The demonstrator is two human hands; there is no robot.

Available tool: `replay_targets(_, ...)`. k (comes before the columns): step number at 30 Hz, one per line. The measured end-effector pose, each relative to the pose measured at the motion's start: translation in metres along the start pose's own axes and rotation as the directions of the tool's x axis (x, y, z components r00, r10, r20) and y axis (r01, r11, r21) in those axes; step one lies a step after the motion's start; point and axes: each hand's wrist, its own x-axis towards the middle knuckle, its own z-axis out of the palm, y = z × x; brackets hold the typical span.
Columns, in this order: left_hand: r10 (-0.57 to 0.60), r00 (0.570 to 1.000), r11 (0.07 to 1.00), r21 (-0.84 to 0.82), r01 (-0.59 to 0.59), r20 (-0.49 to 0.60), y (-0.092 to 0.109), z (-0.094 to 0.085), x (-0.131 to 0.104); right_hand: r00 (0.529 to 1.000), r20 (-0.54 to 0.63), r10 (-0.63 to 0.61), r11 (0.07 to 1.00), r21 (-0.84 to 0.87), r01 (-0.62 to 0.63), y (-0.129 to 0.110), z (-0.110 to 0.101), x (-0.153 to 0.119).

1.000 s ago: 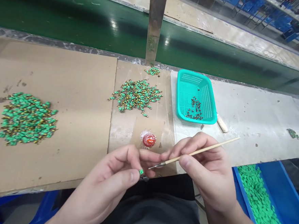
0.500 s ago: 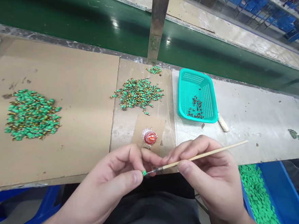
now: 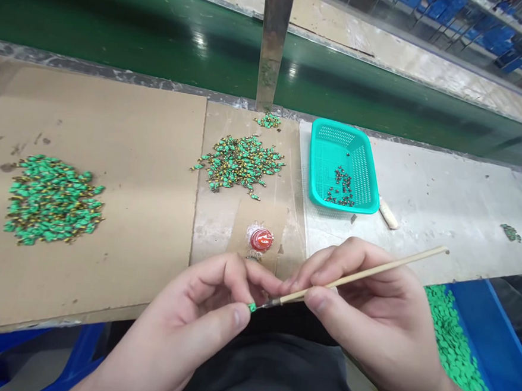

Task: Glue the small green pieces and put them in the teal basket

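Observation:
Between thumb and forefinger, my left hand (image 3: 211,305) pinches a small green piece (image 3: 252,307), mostly covered by the fingertips. My right hand (image 3: 363,304) grips a thin brush-like tool (image 3: 367,273) with a pale wooden handle and a metal collar. Its fine tip meets or nearly meets the green piece; whether they touch I cannot tell. The fingers of both hands come together near the collar. Just beyond them on the cardboard sits a small round pot of red paint (image 3: 261,239).
Two heaps of small green, yellow and dark pieces lie on cardboard, one far left (image 3: 55,202) and one mid-table (image 3: 240,163). A turquoise basket (image 3: 314,163) holds small dark pieces. Beside it is a pale stick (image 3: 388,214). Lower right, a blue bin (image 3: 501,337) contains green pieces.
The tool's handle has swung slightly, its back end now farther right. My right hand has shifted a little; my left hand still pinches the green piece.

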Motion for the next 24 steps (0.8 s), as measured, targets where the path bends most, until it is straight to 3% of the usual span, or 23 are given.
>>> replay_targets(7,-0.021,0.998,1.0,0.015,0.022,-0.066,0.005,0.007,-0.004,0.999,0.026,0.027,0.999,-0.043,-0.025,-0.008,0.0,0.002)
replay_targets(14,-0.033,0.999,0.999,-0.032,0.032,-0.032,0.005,0.007,-0.004,1.0,0.008,0.029,0.999,0.033,-0.03,-0.006,0.001,-0.001)
replay_targets(24,0.042,0.994,0.999,0.015,-0.044,0.098,-0.002,-0.008,-0.001,0.994,0.061,-0.09,0.992,-0.086,0.095,-0.007,-0.001,0.0)
